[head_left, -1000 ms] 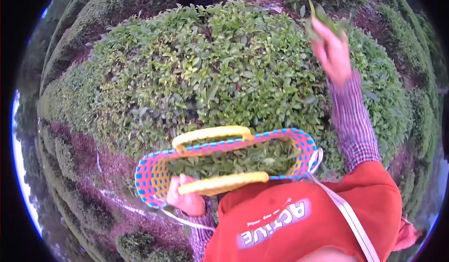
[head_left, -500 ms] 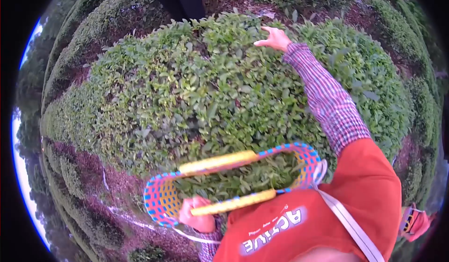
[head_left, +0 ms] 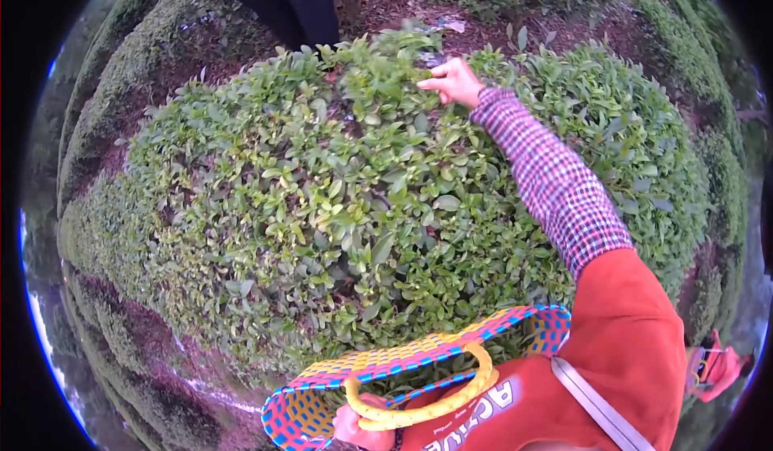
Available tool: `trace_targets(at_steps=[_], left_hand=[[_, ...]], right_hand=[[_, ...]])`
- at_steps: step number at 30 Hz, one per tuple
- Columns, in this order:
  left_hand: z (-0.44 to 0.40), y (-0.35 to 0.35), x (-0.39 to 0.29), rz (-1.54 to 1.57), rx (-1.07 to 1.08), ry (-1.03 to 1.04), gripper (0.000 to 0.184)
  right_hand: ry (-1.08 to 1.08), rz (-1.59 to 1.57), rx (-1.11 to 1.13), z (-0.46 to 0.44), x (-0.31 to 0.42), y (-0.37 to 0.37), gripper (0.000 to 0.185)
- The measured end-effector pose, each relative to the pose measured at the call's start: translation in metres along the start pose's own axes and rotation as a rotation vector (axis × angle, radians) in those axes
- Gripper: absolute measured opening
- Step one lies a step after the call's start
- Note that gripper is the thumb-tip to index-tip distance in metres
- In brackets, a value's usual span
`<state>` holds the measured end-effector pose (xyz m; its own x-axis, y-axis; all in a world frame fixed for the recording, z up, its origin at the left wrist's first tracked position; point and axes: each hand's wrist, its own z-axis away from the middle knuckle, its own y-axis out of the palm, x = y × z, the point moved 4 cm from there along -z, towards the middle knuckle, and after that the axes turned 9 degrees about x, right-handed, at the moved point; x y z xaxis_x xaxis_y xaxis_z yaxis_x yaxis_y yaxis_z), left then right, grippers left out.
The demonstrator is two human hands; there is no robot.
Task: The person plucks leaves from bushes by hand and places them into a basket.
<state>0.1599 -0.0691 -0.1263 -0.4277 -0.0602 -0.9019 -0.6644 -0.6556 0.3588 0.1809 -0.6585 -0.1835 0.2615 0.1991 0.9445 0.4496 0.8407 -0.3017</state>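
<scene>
The right hand (head_left: 455, 83) reaches over the far part of the bush (head_left: 322, 201), palm turned down, with thumb and forefinger drawn narrow; whether their tips meet, or pinch a leaf, cannot be told. The leafy shoots (head_left: 388, 68) lie just beside those tips, on the hand's left, close to the bush's far edge and well short of its left and right edges. Their long axis cannot be read, since they are blurred, and the other fingers are folded out of sight under the hand. This is plainly the nearer hand: the left hand (head_left: 361, 428) is well apart, down beyond the bush's near edge, closed on the woven basket (head_left: 403, 356) toward its left end. Whether it has the rim, the yellow handle (head_left: 435, 409) or both is unclear, as the handle partly covers it. The basket runs lengthwise left to right between bush and body, its right end somewhat farther forward and its far wall leaning so that much of the mouth is hidden. Loose leaves (head_left: 509, 346) show in the gap, but how full it is cannot be judged; the red shirt (head_left: 624, 314) and the picture's lower border cut off the rest. Past the bush's far edge, another person's dark trousers (head_left: 294, 4) are cropped at the top.
</scene>
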Motion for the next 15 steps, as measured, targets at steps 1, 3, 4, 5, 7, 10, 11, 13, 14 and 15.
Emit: trace_targets(at_steps=[1,3,4,5,7,10,11,13,14,15], left_hand=[[-0.006,-0.004,0.002,-0.017,0.106,0.045,0.052],[-0.004,0.003,-0.002,-0.043,0.093,0.044,0.050],[-0.006,0.011,-0.007,-0.030,0.040,0.028,0.045],[-0.007,0.020,-0.013,-0.016,-0.012,0.013,0.041],[-0.010,0.047,-0.035,-0.241,-0.071,0.005,0.028],[-0.015,0.079,-0.060,-0.724,-0.101,0.309,0.023],[-0.018,0.087,-0.063,-0.599,-0.120,0.404,0.027],[-0.013,0.085,-0.062,-0.555,-0.322,0.319,0.033],[-0.013,0.086,-0.066,-0.554,-0.360,0.333,0.032],[-0.010,0.085,-0.070,-0.556,-0.400,0.340,0.032]], right_hand=[[-0.073,-0.136,-0.086,0.009,-0.001,0.006,0.018],[0.007,-0.369,-0.230,0.025,-0.004,0.014,0.017],[0.018,-0.508,-0.302,0.034,-0.003,0.017,0.015],[0.023,-0.640,-0.372,0.039,0.002,0.015,0.014],[-0.212,-0.475,-0.520,0.058,0.043,-0.020,0.014],[-0.280,-0.630,-0.324,0.093,0.114,-0.036,0.016],[-0.281,-0.582,-0.210,0.114,0.134,-0.036,0.017],[-0.241,-0.521,-0.010,0.176,0.157,-0.023,0.017],[-0.189,-0.330,0.010,0.215,0.174,-0.011,0.018],[-0.131,-0.142,0.031,0.254,0.185,0.007,0.018]])
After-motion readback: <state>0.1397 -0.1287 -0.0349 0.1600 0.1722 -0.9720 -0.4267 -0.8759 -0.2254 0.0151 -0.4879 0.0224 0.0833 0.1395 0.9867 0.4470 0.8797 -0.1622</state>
